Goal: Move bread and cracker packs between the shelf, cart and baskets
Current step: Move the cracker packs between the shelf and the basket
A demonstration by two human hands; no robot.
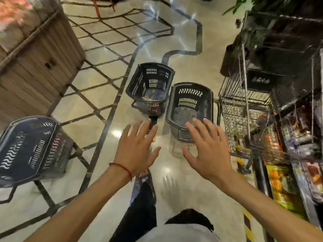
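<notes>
Grey basket (190,102) just beyond right hand (209,154)

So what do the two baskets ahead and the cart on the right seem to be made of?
Black basket: moulded plastic with a matt finish, judging by its slotted walls and thick rounded rim. Grey basket: probably the same plastic, a little duller. Cart: thin metal wire in a grid with a dark finish; the blur leaves its coating unclear.
</notes>
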